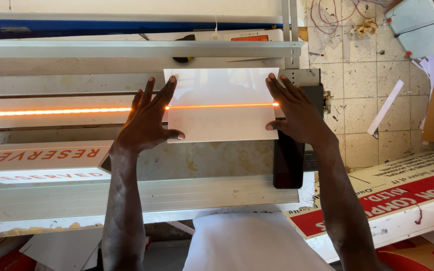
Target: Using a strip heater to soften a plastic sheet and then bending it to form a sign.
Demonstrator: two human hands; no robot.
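White plastic sheet (pixel 222 108) lies flat on the counter (pixel 212 160) across the glowing orange heating strip (pixel 51 112), long axis parallel to it, between the left hand (pixel 149 118) and right hand (pixel 297 113), both spread open, pressing its side edges.

Both hands (pixel 146 120) (pixel 297 113) — white sheet (pixel 222 123) between

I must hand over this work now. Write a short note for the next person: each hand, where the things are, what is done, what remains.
Left hand: flat, fingers spread, pressing the left edge of the white sheet.
Right hand: flat on the sheet's right edge.
The sheet lies flat across the glowing orange heating line of the bench; a black phone lies beside the right wrist.
Done: sheet placed and held over the line.
Left: the sheet is not yet bent.
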